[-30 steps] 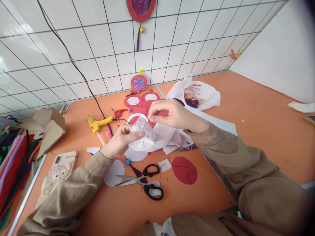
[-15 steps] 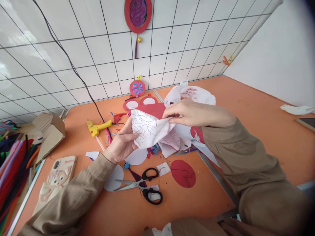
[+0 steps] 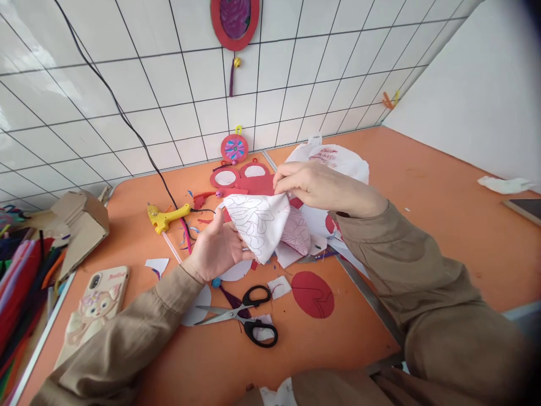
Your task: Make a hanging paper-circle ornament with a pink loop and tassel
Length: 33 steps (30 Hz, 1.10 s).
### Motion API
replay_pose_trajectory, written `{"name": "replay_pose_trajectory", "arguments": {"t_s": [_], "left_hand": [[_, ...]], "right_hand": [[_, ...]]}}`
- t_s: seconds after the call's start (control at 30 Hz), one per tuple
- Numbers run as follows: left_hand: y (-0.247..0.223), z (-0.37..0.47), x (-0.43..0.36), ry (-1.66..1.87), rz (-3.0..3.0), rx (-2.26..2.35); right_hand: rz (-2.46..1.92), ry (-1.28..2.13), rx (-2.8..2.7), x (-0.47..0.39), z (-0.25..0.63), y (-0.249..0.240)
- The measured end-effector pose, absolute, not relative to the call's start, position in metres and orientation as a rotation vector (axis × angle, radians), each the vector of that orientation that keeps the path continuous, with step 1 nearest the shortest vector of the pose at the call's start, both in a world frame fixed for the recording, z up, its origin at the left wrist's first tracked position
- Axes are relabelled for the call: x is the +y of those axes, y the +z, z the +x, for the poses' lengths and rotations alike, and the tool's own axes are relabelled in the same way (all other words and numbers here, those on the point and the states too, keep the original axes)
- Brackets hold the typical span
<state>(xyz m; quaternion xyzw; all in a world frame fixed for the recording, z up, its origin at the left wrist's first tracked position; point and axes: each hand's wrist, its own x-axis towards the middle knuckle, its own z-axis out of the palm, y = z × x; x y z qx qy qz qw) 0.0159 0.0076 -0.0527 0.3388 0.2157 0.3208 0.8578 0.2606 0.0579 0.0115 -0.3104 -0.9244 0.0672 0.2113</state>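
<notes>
A white piece of cloth (image 3: 260, 220) printed with flower-petal outlines hangs above the orange table. My right hand (image 3: 321, 185) pinches its upper edge between thumb and fingers. Beside its left edge, my left hand (image 3: 220, 251) is turned palm up, thumb lifted away and fingers spread; some fingertips are hidden behind the cloth. Another patterned cloth piece (image 3: 296, 232) shows underneath on the right. Black-handled scissors (image 3: 240, 313) lie with blades apart below the hands, near a red oval (image 3: 313, 294) with a drawn line.
A yellow glue gun (image 3: 167, 216) lies left, its cable running up the tiled wall. Nearer me rests a phone in a cartoon case (image 3: 95, 310). Red ring-shaped pieces (image 3: 225, 178) and a plastic bag (image 3: 344, 163) are at the back. Cardboard (image 3: 82, 225) stands far left.
My left thumb has lifted off the cloth and the hand has opened. My right hand has shifted slightly left, and the cloth now hangs from it.
</notes>
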Motion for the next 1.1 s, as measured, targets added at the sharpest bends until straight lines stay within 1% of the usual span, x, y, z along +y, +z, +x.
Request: {"name": "replay_pose_trajectory", "arguments": {"t_s": [0.27, 0.47, 0.73, 1.1], "left_hand": [[-0.059, 0.018, 0.016, 0.889, 0.668, 0.609], [-0.057, 0.021, 0.013, 0.977, 0.648, 0.619], [-0.061, 0.026, 0.006, 0.985, 0.724, 0.567], [-0.061, 0.026, 0.0, 0.861, 0.823, 0.544]], "right_hand": [[-0.753, 0.185, -2.61, 0.053, 0.242, 0.005], [-0.885, 0.047, -2.56, 0.058, 0.241, 0.001], [-1.0, 0.013, -2.47, 0.061, 0.242, 0.0], [-1.022, -0.023, -2.431, 0.061, 0.246, 0.0]]}}
